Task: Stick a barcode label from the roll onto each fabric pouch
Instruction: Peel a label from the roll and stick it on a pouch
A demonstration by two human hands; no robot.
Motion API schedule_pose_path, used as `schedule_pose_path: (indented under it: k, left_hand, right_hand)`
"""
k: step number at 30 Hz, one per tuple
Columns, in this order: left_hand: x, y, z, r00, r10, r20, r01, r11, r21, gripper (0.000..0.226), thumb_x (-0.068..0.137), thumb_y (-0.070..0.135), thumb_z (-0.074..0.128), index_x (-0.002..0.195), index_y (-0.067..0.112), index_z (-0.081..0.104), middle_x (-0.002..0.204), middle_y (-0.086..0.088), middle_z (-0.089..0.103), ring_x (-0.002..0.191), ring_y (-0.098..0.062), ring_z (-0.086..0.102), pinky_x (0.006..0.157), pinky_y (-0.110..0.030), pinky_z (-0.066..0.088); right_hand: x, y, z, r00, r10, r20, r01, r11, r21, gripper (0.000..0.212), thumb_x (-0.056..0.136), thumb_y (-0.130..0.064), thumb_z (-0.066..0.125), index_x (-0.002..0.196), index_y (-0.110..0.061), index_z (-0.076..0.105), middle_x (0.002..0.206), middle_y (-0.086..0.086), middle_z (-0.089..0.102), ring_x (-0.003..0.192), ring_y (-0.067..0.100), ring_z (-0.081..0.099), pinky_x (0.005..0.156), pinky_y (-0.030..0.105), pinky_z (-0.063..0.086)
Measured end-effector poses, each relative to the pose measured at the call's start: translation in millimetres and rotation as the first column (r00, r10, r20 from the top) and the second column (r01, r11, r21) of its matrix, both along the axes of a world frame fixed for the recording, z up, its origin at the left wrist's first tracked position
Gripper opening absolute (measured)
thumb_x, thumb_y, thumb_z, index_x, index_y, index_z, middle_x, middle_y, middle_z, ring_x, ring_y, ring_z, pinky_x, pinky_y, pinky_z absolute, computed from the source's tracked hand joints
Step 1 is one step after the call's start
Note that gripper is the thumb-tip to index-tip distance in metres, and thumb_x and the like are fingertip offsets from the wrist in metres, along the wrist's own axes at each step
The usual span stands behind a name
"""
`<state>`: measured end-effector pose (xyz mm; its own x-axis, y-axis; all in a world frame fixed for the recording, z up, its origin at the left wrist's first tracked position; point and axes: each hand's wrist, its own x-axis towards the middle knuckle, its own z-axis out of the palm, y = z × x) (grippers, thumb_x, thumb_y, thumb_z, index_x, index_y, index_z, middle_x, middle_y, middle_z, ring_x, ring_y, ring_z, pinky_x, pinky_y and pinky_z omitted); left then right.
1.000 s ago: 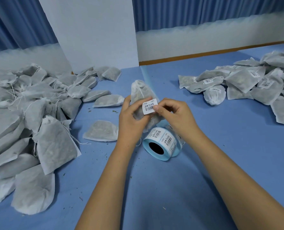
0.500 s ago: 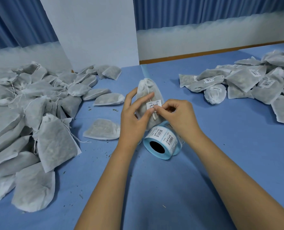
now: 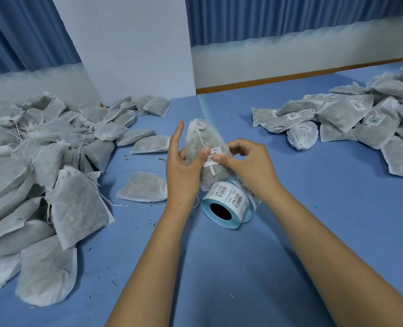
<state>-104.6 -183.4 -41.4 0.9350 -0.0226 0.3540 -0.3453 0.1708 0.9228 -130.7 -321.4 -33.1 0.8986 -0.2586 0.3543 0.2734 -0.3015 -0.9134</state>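
Note:
A grey fabric pouch (image 3: 199, 138) with a white drawstring stands upright above the table's middle. My left hand (image 3: 181, 168) holds it from the left, thumb on its front and fingers raised behind. A white barcode label (image 3: 213, 156) lies on the pouch's front. My right hand (image 3: 245, 165) presses that label with thumb and forefinger and holds the pouch's right side. The label roll (image 3: 228, 206), blue-backed with barcodes, lies on its side on the table just below both hands.
A big heap of unlabelled pouches (image 3: 42, 173) fills the left side. A loose pouch (image 3: 144, 187) lies near my left wrist. Labelled pouches (image 3: 351, 121) are piled at the right. A white board (image 3: 129, 48) stands at the back on the blue table (image 3: 313, 208).
The label went from held in the air in front of the pouch to lying on its front. The pouch rose and tilted upright, and my left fingers spread open behind it.

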Motion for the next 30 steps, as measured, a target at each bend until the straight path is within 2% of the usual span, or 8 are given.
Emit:
schedule_pose_path:
  k: [4, 7, 10, 14, 20, 26, 28, 30]
  left_hand:
    - [5.6, -7.7, 8.5, 0.996, 0.056, -0.07, -0.053, 0.997, 0.048, 0.054, 0.086, 0.019, 0.074, 0.134, 0.024, 0.05, 0.083, 0.012, 0.074, 0.079, -0.003, 0.07, 0.064, -0.017, 0.053]
    - [10.6, -27.9, 22.4, 0.982, 0.035, -0.187, -0.015, 0.994, 0.109, 0.03, 0.085, 0.028, 0.074, 0.109, 0.011, 0.065, 0.091, -0.003, 0.075, 0.077, -0.011, 0.071, 0.062, -0.023, 0.056]
    - [14.8, -55.4, 43.1, 0.976, 0.011, -0.217, 0.026, 0.986, 0.167, 0.026, 0.082, 0.03, 0.077, 0.081, 0.006, 0.067, 0.082, -0.013, 0.073, 0.069, -0.022, 0.07, 0.063, -0.034, 0.056]
    - [9.5, -91.3, 63.6, 0.993, 0.022, -0.117, 0.008, 0.968, 0.249, 0.031, 0.079, 0.03, 0.08, 0.063, 0.014, 0.059, 0.061, -0.003, 0.063, 0.057, -0.018, 0.059, 0.056, -0.031, 0.047]
    - [-10.5, -134.1, 54.1, 0.926, -0.122, -0.356, 0.259, 0.893, 0.368, 0.028, 0.085, 0.034, 0.074, 0.075, 0.009, 0.066, 0.079, -0.007, 0.069, 0.068, -0.018, 0.064, 0.058, -0.022, 0.047]
    - [-30.7, -178.3, 43.1, 0.962, -0.053, -0.267, 0.175, 0.871, 0.458, 0.035, 0.085, 0.034, 0.073, 0.063, 0.01, 0.059, 0.059, 0.001, 0.055, 0.052, -0.011, 0.05, 0.041, -0.011, 0.033]
    - [-38.0, -192.6, 45.0, 0.931, -0.147, -0.334, 0.255, 0.917, 0.308, 0.031, 0.091, 0.032, 0.067, 0.07, 0.009, 0.061, 0.069, -0.005, 0.061, 0.063, -0.017, 0.058, 0.057, -0.015, 0.047]
    - [-46.3, -204.5, 53.2, 0.854, -0.316, -0.413, 0.356, 0.934, 0.022, 0.024, 0.096, 0.027, 0.059, 0.102, 0.004, 0.064, 0.101, -0.013, 0.067, 0.084, -0.023, 0.067, 0.085, -0.03, 0.056]
  right_hand:
    - [1.4, -7.0, 1.1, 0.999, -0.015, 0.041, 0.011, 0.996, 0.09, 0.009, 0.082, -0.018, 0.074, 0.074, -0.016, 0.07, 0.071, -0.009, 0.068, 0.069, 0.0, 0.058, 0.074, 0.017, 0.046]
    - [-0.3, -14.9, 6.3, 0.987, -0.131, 0.093, 0.116, 0.981, 0.153, 0.011, 0.081, -0.016, 0.075, 0.072, -0.015, 0.069, 0.066, -0.011, 0.066, 0.065, -0.001, 0.057, 0.068, 0.013, 0.045]
    - [-5.1, -27.4, 13.7, 0.977, -0.188, 0.1, 0.145, 0.931, 0.335, 0.008, 0.085, -0.013, 0.07, 0.08, -0.006, 0.069, 0.071, -0.003, 0.066, 0.066, 0.005, 0.058, 0.066, 0.018, 0.048]
    - [-16.2, -46.2, 14.8, 0.961, -0.259, 0.095, 0.205, 0.902, 0.38, 0.014, 0.091, -0.015, 0.063, 0.08, -0.006, 0.062, 0.062, -0.009, 0.055, 0.057, 0.001, 0.047, 0.057, 0.016, 0.04]
    - [-43.5, -90.4, 10.9, 0.903, -0.427, -0.044, 0.41, 0.825, 0.389, 0.018, 0.091, -0.017, 0.063, 0.078, -0.004, 0.061, 0.067, 0.003, 0.055, 0.059, 0.007, 0.048, 0.054, 0.015, 0.04]
    - [-80.7, -135.0, 6.6, 0.94, -0.167, -0.299, 0.289, 0.854, 0.432, 0.019, 0.09, -0.02, 0.063, 0.09, -0.002, 0.064, 0.071, 0.006, 0.06, 0.051, 0.01, 0.052, 0.048, 0.019, 0.042]
    - [-84.2, -150.0, 12.4, 0.95, -0.189, -0.249, 0.298, 0.792, 0.533, 0.014, 0.092, -0.014, 0.061, 0.091, 0.0, 0.064, 0.073, 0.007, 0.06, 0.054, 0.011, 0.051, 0.05, 0.018, 0.044]
    - [-80.2, -172.6, 26.8, 0.955, -0.272, -0.119, 0.276, 0.672, 0.687, 0.009, 0.093, -0.007, 0.057, 0.095, -0.001, 0.062, 0.083, 0.007, 0.063, 0.067, 0.012, 0.059, 0.067, 0.02, 0.052]
